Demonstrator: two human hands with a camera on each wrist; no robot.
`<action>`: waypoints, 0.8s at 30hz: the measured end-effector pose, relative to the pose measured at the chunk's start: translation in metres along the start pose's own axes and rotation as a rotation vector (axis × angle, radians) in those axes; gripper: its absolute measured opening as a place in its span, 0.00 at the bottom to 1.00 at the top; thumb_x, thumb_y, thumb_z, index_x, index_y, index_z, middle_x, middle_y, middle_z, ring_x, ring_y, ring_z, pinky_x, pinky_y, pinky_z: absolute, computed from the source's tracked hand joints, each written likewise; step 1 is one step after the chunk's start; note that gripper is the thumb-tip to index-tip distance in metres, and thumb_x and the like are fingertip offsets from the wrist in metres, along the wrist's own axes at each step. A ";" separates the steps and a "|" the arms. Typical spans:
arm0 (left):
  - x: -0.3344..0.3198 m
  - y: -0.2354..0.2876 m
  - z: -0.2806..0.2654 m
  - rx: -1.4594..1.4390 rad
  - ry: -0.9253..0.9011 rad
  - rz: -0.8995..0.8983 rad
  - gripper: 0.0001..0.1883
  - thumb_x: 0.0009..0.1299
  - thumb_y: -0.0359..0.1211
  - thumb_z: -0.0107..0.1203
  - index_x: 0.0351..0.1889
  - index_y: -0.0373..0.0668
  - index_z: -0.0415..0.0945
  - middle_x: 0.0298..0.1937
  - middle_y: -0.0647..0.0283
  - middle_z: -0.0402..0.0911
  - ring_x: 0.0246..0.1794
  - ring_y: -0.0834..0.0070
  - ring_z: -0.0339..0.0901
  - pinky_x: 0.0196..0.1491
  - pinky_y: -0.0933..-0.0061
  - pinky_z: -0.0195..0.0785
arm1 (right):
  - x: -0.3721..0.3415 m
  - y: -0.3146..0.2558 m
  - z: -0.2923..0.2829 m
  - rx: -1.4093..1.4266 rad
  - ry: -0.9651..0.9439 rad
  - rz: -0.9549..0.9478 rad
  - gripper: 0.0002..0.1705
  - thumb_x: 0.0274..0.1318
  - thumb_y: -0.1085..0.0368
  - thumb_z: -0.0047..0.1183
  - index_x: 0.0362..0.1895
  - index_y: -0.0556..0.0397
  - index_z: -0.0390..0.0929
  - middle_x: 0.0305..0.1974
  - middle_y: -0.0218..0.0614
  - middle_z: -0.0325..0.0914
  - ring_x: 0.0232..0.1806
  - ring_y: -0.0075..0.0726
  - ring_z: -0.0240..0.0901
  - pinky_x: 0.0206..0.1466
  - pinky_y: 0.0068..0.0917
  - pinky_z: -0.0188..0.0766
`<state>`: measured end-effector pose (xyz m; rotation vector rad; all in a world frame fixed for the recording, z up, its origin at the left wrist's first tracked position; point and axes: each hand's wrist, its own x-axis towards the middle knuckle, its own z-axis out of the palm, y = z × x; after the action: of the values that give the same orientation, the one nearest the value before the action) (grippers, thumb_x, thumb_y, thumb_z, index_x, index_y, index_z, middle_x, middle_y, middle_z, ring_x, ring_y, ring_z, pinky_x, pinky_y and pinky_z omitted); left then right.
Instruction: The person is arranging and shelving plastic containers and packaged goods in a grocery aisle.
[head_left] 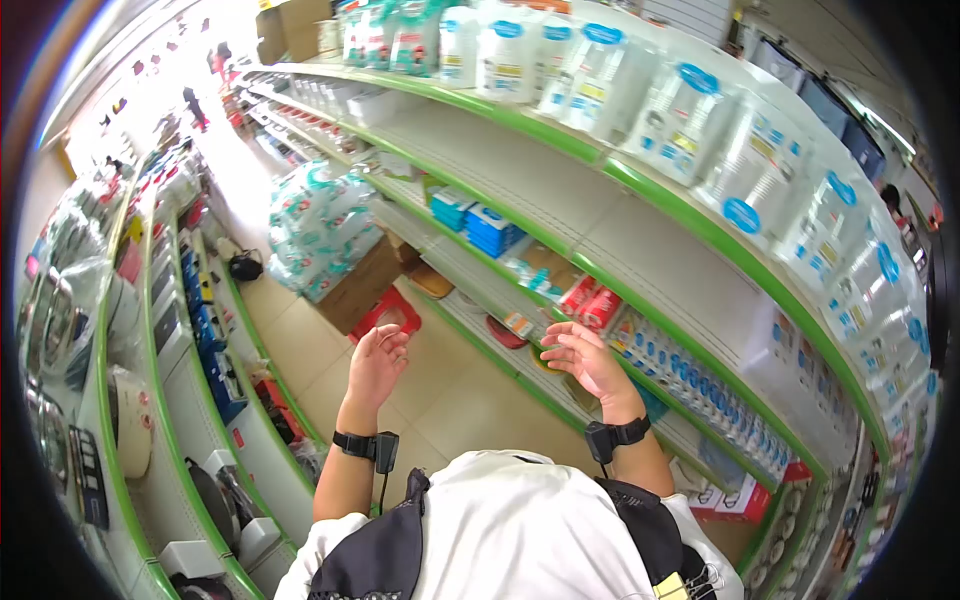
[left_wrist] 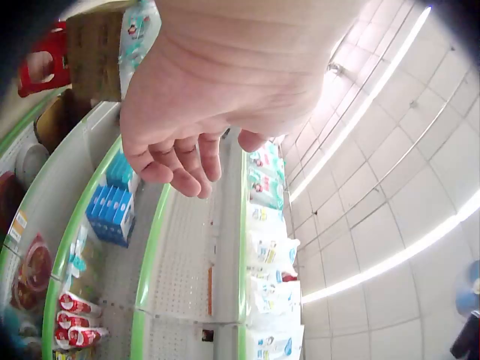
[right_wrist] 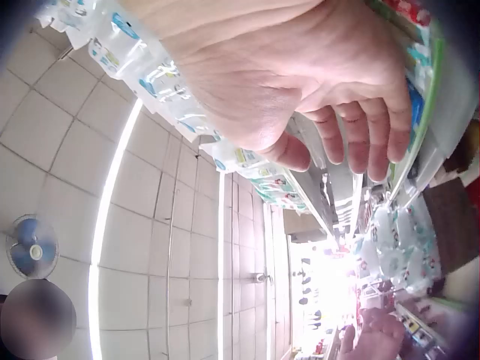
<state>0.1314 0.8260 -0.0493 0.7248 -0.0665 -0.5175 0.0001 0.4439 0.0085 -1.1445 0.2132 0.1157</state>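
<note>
Both hands are raised in front of the body in a shop aisle, and neither holds anything. The left hand (head_left: pixel 378 362) has loosely bent fingers and hangs over the floor, near a red plastic stool (head_left: pixel 388 316) in the head view. In the left wrist view its fingers (left_wrist: pixel 185 166) droop with bare air around them. The right hand (head_left: pixel 583 360) is held palm inward with relaxed fingers. It overlaps the lower shelves in the head view, close to some red packets (head_left: pixel 598 306). Blue boxes (head_left: pixel 493 232) stand on a shelf beyond it.
A green-edged shelf unit (head_left: pixel 560 140) runs along the right, its top lined with bags of clear plastic cups (head_left: pixel 675 120). Wrapped packs (head_left: pixel 318 215) sit on a cardboard box (head_left: pixel 352 285) in the aisle. Another shelf (head_left: pixel 150 330) on the left bears pots and boxes.
</note>
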 end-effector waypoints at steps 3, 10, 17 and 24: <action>-0.020 0.043 -0.030 -0.025 0.049 0.054 0.19 0.82 0.45 0.44 0.56 0.42 0.77 0.50 0.61 0.83 0.44 0.72 0.79 0.49 0.68 0.72 | 0.042 0.001 0.046 0.001 -0.057 0.051 0.15 0.69 0.62 0.53 0.56 0.52 0.76 0.51 0.38 0.82 0.49 0.37 0.82 0.54 0.34 0.77; -0.018 0.085 -0.088 -0.090 0.160 0.131 0.19 0.80 0.46 0.46 0.55 0.43 0.76 0.48 0.62 0.82 0.44 0.70 0.78 0.49 0.65 0.72 | 0.151 0.002 0.094 -0.029 -0.147 0.134 0.14 0.70 0.62 0.52 0.56 0.52 0.75 0.50 0.38 0.82 0.49 0.37 0.82 0.54 0.34 0.77; 0.046 0.125 -0.118 -0.128 0.247 0.244 0.18 0.81 0.45 0.44 0.54 0.43 0.76 0.48 0.62 0.82 0.44 0.70 0.77 0.49 0.66 0.71 | 0.298 -0.010 0.107 -0.021 -0.208 0.168 0.14 0.69 0.63 0.52 0.56 0.51 0.74 0.49 0.39 0.82 0.49 0.41 0.81 0.54 0.38 0.77; 0.120 0.184 -0.117 -0.123 0.247 0.333 0.19 0.81 0.43 0.44 0.57 0.40 0.75 0.51 0.59 0.82 0.45 0.70 0.77 0.51 0.67 0.70 | 0.472 -0.044 0.143 0.028 -0.391 0.169 0.16 0.69 0.63 0.50 0.58 0.52 0.71 0.49 0.40 0.81 0.48 0.39 0.81 0.52 0.36 0.77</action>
<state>0.3424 0.9565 -0.0322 0.6362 0.0739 -0.1107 0.4844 0.5484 -0.0031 -1.0525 -0.0366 0.4790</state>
